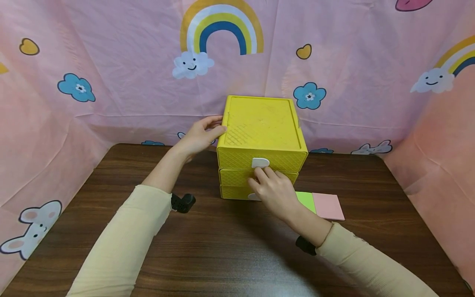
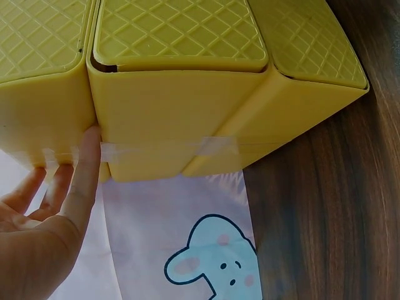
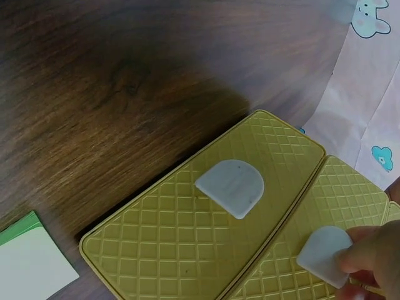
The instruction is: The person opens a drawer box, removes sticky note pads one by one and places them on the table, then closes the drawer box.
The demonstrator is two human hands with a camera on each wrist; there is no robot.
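sleeves point(image 1: 118, 235); hands point(image 1: 275, 192) on yellow drawers point(image 1: 265, 119); right wrist point(image 1: 302, 216) part-hides green pad point(image 1: 306, 201)

Drawer unit point(image 1: 265, 119) on table point(image 1: 215, 247) before cloth backdrop point(image 1: 148, 82), note pads point(image 1: 328, 206) by its front right.

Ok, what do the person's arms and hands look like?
The left sleeve and right sleeve are pale cream-yellow, ending short of the wrists. A small left black device and right black device show near their ends. The left hand and right hand are ungloved.
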